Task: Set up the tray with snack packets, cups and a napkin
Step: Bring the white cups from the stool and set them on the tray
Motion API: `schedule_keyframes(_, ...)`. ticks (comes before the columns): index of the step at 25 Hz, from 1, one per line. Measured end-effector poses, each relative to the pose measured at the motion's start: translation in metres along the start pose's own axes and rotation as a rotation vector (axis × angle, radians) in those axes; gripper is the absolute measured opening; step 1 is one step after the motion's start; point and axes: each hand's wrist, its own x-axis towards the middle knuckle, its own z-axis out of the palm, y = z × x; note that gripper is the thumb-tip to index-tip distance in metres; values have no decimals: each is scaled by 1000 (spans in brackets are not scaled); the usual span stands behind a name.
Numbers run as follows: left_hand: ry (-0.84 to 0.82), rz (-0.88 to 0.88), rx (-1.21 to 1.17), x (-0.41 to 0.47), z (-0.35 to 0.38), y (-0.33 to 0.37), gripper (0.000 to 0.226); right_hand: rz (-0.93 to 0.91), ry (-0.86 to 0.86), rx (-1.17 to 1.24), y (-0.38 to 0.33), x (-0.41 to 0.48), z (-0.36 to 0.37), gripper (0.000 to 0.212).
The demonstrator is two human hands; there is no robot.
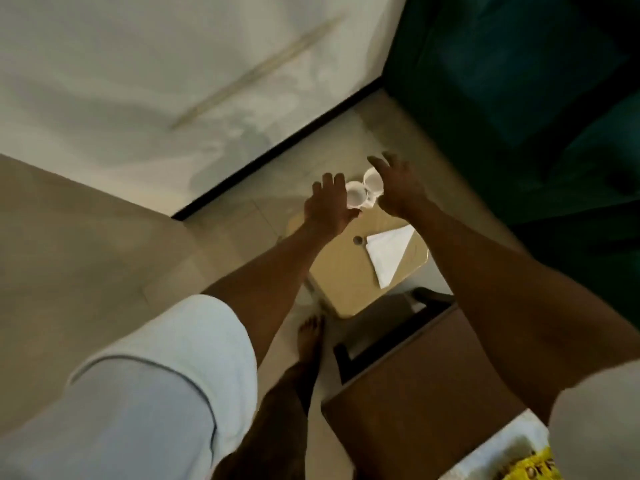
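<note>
Two white cups stand side by side at the far end of a light wooden tray (346, 275), the left cup (356, 197) and the right cup (373, 180). My left hand (329, 206) is against the left cup with fingers spread. My right hand (398, 188) is against the right cup, fingers also apart. Motion blur hides whether either hand grips a cup. A folded white napkin (388, 254) lies on the right part of the tray. A yellow snack packet (530, 469) shows at the bottom right edge on a white surface.
A brown wooden piece of furniture (415, 382) with a black frame stands near me, below the tray. Dark green fabric (519, 98) fills the right side. A white wall with black skirting (277, 147) runs behind. My bare foot (310, 337) is on the floor.
</note>
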Motion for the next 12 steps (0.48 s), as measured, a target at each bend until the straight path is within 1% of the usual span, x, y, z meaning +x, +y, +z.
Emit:
schedule_keyframes(1, -62, -14, -11, -8, 47, -18, 92, 1, -99, -5, 1, -2, 56, 95)
schedule_keyframes(2, -65, 18, 29, -15, 50, -16, 97, 3, -105, -20, 5, -9, 65, 96)
schedule_keyframes(3, -101, 23, 38, -17, 71, -23, 100, 3, -141, -46, 9, -12, 89, 97)
schedule_keyframes(4, -138, 9, 14, -10, 94, -29, 101, 4, -180, -54, 12, -4, 114, 98)
schedule_keyframes(5, -129, 24, -8, -4, 100, -28, 101, -13, -183, -51, 13, 2, 121, 98)
schedule_keyframes(6, -153, 17, -28, -3, 112, -31, 100, -7, -205, -36, 12, 6, 135, 99)
schedule_keyframes(8, -134, 19, -10, -2, 114, -28, 91, -7, -152, -27, 7, 10, 139, 99)
schedule_keyframes(10, -94, 31, -29, 9, 123, -26, 79, -20, -128, -58, 8, 25, 143, 91)
schedule_keyframes(12, -91, 25, -46, 14, 131, -25, 71, -14, -146, -103, 11, 29, 150, 80)
